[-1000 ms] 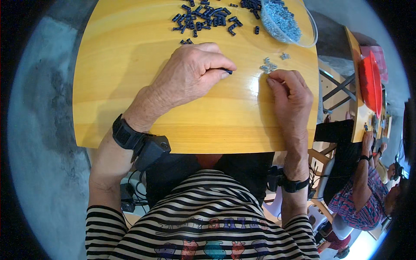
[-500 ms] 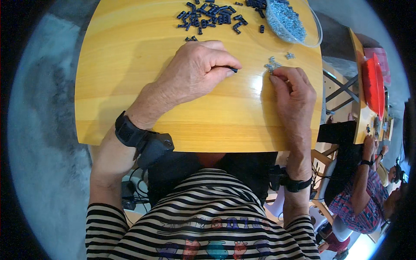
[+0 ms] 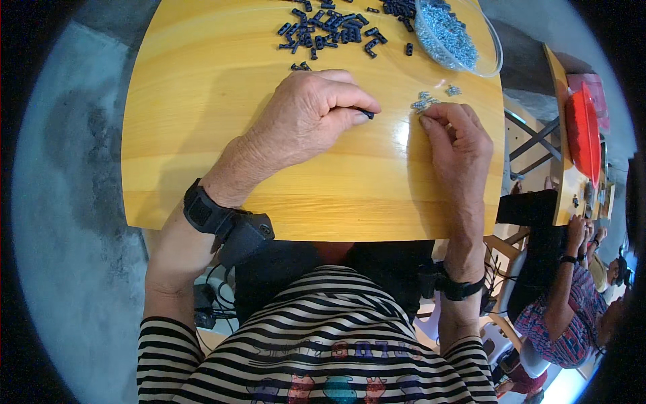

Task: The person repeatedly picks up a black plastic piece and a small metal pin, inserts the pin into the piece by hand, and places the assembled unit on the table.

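My left hand (image 3: pixel 309 114) is closed in a pinch over the table, and the end of a small black plastic piece (image 3: pixel 367 114) sticks out between thumb and forefinger. My right hand (image 3: pixel 463 145) has its thumb and forefinger pressed together beside a little heap of small silvery screws (image 3: pixel 422 103). Whether a screw sits in that pinch is too small to make out. A smaller cluster of screws (image 3: pixel 453 90) lies just beyond. Behind my left hand rest a few black pieces (image 3: pixel 301 66), partly hidden by it.
A large pile of black plastic pieces (image 3: pixel 323 30) covers the far middle of the yellow table (image 3: pixel 303 215). At the far right stands a clear bowl (image 3: pixel 496 57) full of screws. Further right, co-workers sit by another table bearing a red basin (image 3: pixel 584 135).
The whole view has shifted slightly. Both hands keep their pinches in nearly the same places, the left still with the black piece.
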Available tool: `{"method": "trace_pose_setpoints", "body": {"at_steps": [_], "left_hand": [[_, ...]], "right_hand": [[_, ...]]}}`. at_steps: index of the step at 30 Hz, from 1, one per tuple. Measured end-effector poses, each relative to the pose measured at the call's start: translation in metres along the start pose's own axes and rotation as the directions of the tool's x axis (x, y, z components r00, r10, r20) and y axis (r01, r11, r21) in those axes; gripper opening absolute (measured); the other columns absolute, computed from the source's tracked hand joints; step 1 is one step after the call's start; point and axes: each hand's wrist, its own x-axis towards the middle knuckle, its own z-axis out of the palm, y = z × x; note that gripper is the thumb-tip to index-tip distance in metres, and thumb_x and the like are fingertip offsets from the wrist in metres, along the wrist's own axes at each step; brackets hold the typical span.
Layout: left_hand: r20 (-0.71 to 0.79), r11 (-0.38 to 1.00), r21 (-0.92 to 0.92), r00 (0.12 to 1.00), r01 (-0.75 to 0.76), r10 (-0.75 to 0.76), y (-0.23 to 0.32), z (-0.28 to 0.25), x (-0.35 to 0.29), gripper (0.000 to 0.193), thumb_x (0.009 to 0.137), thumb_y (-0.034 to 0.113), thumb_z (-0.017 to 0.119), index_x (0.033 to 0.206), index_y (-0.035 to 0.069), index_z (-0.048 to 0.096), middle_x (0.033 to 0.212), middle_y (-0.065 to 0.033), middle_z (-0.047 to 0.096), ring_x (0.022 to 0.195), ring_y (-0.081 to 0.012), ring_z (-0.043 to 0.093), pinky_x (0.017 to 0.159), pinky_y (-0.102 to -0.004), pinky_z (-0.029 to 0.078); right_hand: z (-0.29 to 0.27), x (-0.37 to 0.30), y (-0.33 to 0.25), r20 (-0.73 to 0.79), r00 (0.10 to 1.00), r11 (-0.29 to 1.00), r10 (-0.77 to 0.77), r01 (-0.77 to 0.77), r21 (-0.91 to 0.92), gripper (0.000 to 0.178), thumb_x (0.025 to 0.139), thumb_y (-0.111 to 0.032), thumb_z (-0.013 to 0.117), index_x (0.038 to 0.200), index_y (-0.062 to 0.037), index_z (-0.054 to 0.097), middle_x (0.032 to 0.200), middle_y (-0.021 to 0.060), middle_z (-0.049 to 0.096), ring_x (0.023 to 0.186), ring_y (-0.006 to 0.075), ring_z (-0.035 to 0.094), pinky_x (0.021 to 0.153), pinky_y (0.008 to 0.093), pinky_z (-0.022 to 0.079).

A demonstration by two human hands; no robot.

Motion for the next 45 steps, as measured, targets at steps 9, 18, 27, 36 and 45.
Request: {"method": "trace_pose_setpoints", "body": {"at_steps": [9, 18, 27, 36, 45], "left_hand": [[0.036, 0.969, -0.217, 0.993, 0.12, -0.115, 0.006, -0.001, 0.001, 0.012, 0.077, -0.001, 0.065, 0.088, 0.002, 0.067, 0.076, -0.0025, 0.061, 0.068, -0.0083, 0.056, 0.059, -0.0206, 0.044], [0.163, 0.842, -0.439, 0.949, 0.313, -0.268, 0.015, -0.006, 0.001, 0.013, 0.077, 0.002, 0.067, 0.089, 0.001, 0.068, 0.075, 0.0016, 0.061, 0.064, -0.0036, 0.052, 0.057, -0.0182, 0.042], [0.155, 0.787, -0.526, 0.946, 0.323, -0.285, 0.016, -0.005, -0.002, 0.015, 0.077, 0.006, 0.07, 0.092, 0.003, 0.069, 0.071, 0.0027, 0.061, 0.059, -0.0025, 0.051, 0.053, -0.017, 0.041], [0.22, 0.709, -0.578, 0.914, 0.403, -0.34, 0.02, -0.009, -0.001, 0.016, 0.078, 0.008, 0.07, 0.093, 0.002, 0.068, 0.07, 0.0004, 0.063, 0.059, -0.0036, 0.054, 0.053, -0.0175, 0.044], [0.286, 0.641, -0.613, 0.886, 0.461, -0.364, 0.023, -0.013, 0.0, 0.017, 0.079, 0.008, 0.068, 0.094, -0.001, 0.066, 0.073, -0.0039, 0.065, 0.062, -0.008, 0.06, 0.057, -0.0199, 0.049]], "right_hand": [[-0.013, -0.011, -0.003, 0.038, 0.999, 0.999, 0.014, -0.015, 0.028, 0.01, 0.079, -0.003, 0.063, 0.088, -0.0034, 0.059, 0.077, 0.0084, 0.06, 0.066, 0.0194, 0.059, 0.059, 0.0285, 0.046], [-0.01, -0.013, -0.032, 0.431, 0.87, 0.363, 0.24, -0.492, 0.791, 0.006, 0.085, -0.007, 0.061, 0.089, -0.0031, 0.059, 0.078, 0.0026, 0.061, 0.061, 0.007, 0.053, 0.055, 0.0187, 0.041], [-0.001, -0.016, -0.035, 0.47, 0.853, 0.273, 0.226, -0.519, 0.81, 0.019, 0.087, -0.009, 0.059, 0.104, -0.0017, 0.062, 0.082, 0.0033, 0.063, 0.063, 0.0072, 0.054, 0.058, 0.0193, 0.042], [0.001, -0.016, -0.04, 0.413, 0.875, 0.332, 0.253, -0.479, 0.812, 0.015, 0.088, -0.009, 0.058, 0.099, -0.0012, 0.063, 0.08, 0.0041, 0.063, 0.063, 0.0078, 0.054, 0.057, 0.0198, 0.041], [0.008, -0.015, -0.047, 0.31, 0.894, 0.352, 0.323, -0.418, 0.838, 0.011, 0.083, -0.007, 0.063, 0.094, -0.002, 0.064, 0.079, 0.002, 0.062, 0.061, 0.0067, 0.052, 0.052, 0.0192, 0.039]]}}
